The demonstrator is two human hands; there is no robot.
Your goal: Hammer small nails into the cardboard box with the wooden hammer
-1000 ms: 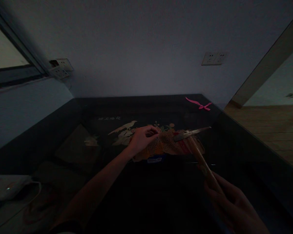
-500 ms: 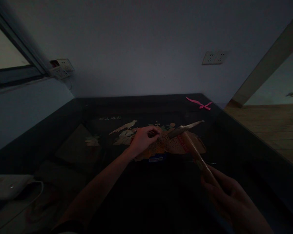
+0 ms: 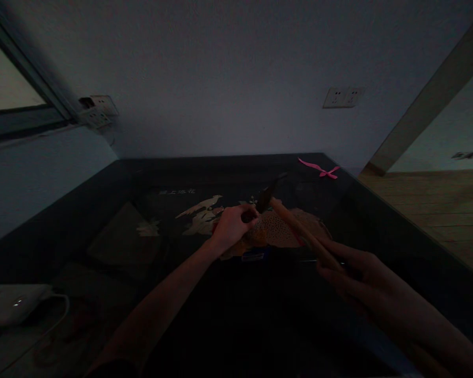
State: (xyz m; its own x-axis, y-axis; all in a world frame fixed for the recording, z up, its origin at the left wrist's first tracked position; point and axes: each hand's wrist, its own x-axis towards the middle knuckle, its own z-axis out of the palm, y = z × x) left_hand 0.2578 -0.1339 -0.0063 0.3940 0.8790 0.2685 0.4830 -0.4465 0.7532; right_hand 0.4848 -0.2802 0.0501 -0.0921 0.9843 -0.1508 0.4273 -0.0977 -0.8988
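My right hand [image 3: 358, 278] is wrapped round the wooden handle of a hammer [image 3: 299, 227]. Its dark metal head is up by the fingers of my left hand [image 3: 233, 223]; whether they touch is too dark to tell. The left thumb and fingertips are pinched together over a brown, dotted piece [image 3: 279, 231] lying on the dark table, and whatever they hold is too small to make out. Below the left fingers are an orange-brown patch and a small blue packet [image 3: 254, 255].
A pink ribbon [image 3: 324, 171] lies at the table's [image 3: 220, 165] back right. At the lower left sits a white device [image 3: 13, 303] with a cable. Sockets [image 3: 342, 97] are on the wall behind. A bird picture [image 3: 201, 210] decorates the tabletop.
The hammer has moved left, its head now closer to my left fingers. My right hand has shifted slightly up and left. My left hand has hardly moved.
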